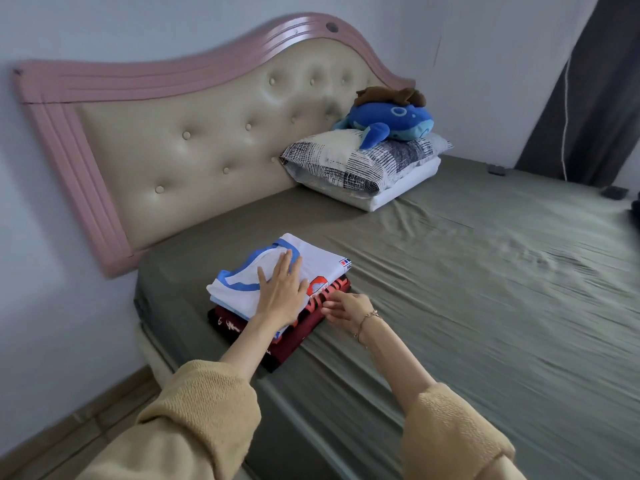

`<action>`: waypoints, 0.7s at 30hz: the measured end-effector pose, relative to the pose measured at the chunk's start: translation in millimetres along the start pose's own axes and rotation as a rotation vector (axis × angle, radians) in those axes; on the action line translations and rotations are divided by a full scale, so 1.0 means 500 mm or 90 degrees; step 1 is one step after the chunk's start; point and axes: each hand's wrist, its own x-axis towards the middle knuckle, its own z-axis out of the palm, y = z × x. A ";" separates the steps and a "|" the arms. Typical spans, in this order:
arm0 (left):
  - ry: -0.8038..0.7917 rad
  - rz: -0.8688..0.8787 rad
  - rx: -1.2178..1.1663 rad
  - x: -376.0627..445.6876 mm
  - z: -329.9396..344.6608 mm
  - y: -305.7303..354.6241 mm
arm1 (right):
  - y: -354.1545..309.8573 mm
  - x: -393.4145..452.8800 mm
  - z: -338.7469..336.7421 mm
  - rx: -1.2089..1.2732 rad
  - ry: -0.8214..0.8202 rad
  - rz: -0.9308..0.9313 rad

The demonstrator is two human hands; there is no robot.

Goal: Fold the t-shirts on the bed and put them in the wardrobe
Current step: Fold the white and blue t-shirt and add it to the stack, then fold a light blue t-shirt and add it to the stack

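I see my left hand [282,292] lying flat, fingers straight and slightly spread, pressing on the white t-shirt [277,271] with blue trim that tops a folded pile near the bed's [467,271] corner. Just right of those fingers, a red badge [317,287] on the white shirt shows; its writing is too small for me to read. My right hand [346,308] sits at the pile's right edge, fingers curled and pinching the dark red t-shirt [304,327] beneath, whose large red lettering I cannot make out. A black t-shirt [225,323] with small white script peeks out under my left wrist.
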 end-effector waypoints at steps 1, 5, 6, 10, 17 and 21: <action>0.023 0.023 0.004 -0.009 0.002 0.023 | -0.004 -0.007 -0.018 0.003 0.003 -0.001; 0.066 0.116 -0.092 -0.053 0.032 0.154 | -0.018 -0.068 -0.131 0.002 0.019 -0.016; 0.048 0.124 -0.144 -0.065 0.044 0.184 | -0.016 -0.082 -0.160 -0.004 0.020 -0.016; -0.097 0.144 -0.299 -0.137 0.100 0.360 | -0.001 -0.171 -0.338 -0.017 0.079 -0.032; -0.314 0.226 -0.343 -0.292 0.201 0.704 | 0.077 -0.378 -0.722 -0.006 0.252 -0.020; -0.409 0.285 -0.360 -0.393 0.247 0.903 | 0.130 -0.508 -0.923 0.026 0.358 -0.018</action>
